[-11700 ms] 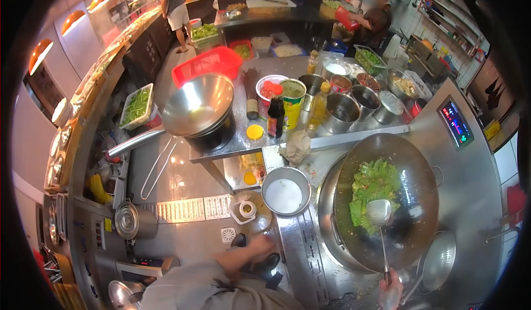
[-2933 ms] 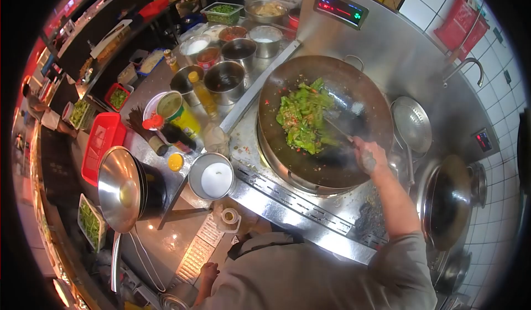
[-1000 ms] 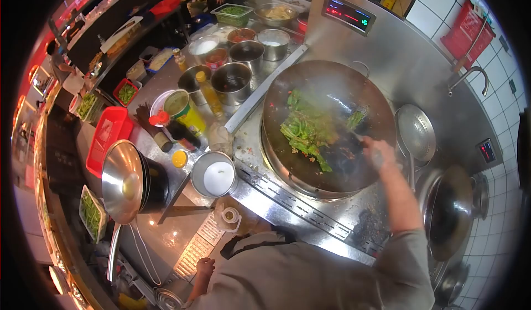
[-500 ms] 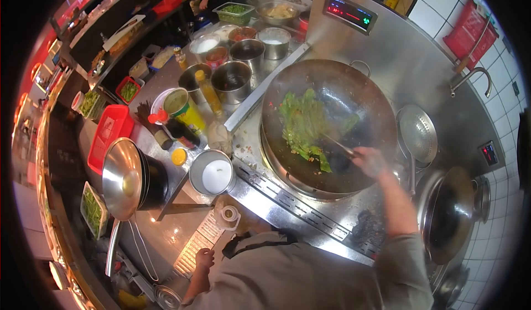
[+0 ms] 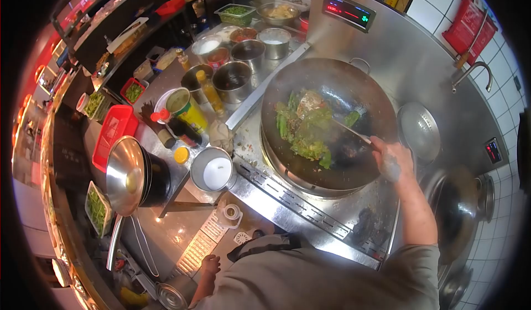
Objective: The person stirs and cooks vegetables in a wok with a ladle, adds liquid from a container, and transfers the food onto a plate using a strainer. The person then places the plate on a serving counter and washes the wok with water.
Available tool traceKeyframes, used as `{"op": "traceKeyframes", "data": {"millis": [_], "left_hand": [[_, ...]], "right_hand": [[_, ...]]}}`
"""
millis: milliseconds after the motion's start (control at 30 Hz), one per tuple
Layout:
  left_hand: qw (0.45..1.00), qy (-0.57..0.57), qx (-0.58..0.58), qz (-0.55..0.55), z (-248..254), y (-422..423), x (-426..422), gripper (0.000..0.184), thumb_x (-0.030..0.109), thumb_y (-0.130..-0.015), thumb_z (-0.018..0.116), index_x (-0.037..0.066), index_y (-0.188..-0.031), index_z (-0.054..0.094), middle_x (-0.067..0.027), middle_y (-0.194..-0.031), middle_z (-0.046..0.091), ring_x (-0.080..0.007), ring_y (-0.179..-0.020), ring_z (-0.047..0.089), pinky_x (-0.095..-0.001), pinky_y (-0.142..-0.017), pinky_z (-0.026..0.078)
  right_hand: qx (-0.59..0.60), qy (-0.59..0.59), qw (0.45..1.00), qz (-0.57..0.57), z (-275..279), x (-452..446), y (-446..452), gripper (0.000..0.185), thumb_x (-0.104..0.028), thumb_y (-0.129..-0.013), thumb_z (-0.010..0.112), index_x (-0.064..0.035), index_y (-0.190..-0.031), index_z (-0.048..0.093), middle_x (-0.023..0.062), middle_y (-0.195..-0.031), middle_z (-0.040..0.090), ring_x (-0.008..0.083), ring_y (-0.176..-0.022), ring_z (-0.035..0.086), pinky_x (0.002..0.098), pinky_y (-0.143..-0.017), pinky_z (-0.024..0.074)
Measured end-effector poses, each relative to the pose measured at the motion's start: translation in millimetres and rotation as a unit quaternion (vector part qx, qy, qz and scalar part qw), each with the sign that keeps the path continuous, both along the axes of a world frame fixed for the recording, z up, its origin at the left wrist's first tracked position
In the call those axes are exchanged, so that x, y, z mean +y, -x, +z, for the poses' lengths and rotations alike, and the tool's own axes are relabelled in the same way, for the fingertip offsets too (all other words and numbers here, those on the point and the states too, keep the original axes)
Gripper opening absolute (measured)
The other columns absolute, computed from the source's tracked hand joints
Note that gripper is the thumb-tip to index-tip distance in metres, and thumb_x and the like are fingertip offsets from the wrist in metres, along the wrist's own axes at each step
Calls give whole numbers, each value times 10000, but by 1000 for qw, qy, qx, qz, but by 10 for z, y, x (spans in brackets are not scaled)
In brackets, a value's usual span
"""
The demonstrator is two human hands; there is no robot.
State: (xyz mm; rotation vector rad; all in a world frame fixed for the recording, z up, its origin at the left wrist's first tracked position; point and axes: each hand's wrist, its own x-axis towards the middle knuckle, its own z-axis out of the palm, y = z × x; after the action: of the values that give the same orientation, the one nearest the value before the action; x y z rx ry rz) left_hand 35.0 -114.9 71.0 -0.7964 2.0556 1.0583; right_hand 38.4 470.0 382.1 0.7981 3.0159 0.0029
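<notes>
My right hand (image 5: 391,159) is wrapped round the handle of a metal ladle (image 5: 352,130) at the right side of a large wok (image 5: 359,77). The ladle's head lies among cooked green leaves (image 5: 310,133) with small red and brown bits, and is partly hidden by them. A thin haze hangs over the wok, which stands tilted on the stove. Away from the wok, my left hand (image 5: 210,264) hangs low beside my body with curled fingers. Nothing can be made out in it.
A pot of white contents (image 5: 213,169) stands left of the stove. Behind it are bottles, metal pots and a red basket (image 5: 114,135). Stacked pans (image 5: 126,174) sit at the left. A strainer (image 5: 418,132) lies right of the wok, below a tap (image 5: 480,65).
The ladle has moved through the leaves, which are turned over and lie more to the lower left. My right hand has shifted slightly right and tilted. My left hand stays low.
</notes>
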Motion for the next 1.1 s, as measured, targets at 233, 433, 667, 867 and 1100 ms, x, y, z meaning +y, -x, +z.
{"op": "traceKeyframes", "data": {"millis": [233,433,667,867,1100], "left_hand": [[997,-41,-16,57,-315,104,-326,236,74,-769,660,69,-973,542,-52,-674,536,-154,-544,540,-280,-404,420],[998,-43,-32,-37,-273,136,-435,198,69,-766,655,71,-936,552,-51,-672,537,-160,-532,538,-291,-397,417],[987,-65,-63,-135,-275,243,-312,184,83,-768,640,79,-934,559,-50,-680,535,-170,-542,552,-284,-407,407],[985,-141,17,-99,-378,281,-309,167,124,-772,660,69,-904,574,-47,-713,554,-195,-576,583,-318,-450,468],[968,4,104,-227,-1752,-55,-776,113,156,-722,706,53,-702,665,-61,-661,630,-177,-595,596,-321,-554,497]], "right_hand": [[53,-65,994,-64,-96,-226,-283,366,-152,-782,619,-225,-1138,579,158,-825,627,367,-746,624,459,-639,496],[147,-107,978,-98,-455,-629,-469,382,-162,-806,583,-257,-1175,552,187,-845,576,394,-717,617,470,-623,500],[149,132,951,-236,-1020,-1314,-965,464,-62,-761,587,-179,-1208,545,206,-943,608,381,-829,620,448,-753,493],[559,369,687,-283,-1843,-1097,-1637,608,74,-744,579,-77,-1310,417,47,-919,583,140,-746,571,250,-686,475],[580,318,619,-424,-1862,-848,-3183,580,107,-735,530,-2,-1292,412,118,-1183,544,183,-897,580,275,-796,472]]}}
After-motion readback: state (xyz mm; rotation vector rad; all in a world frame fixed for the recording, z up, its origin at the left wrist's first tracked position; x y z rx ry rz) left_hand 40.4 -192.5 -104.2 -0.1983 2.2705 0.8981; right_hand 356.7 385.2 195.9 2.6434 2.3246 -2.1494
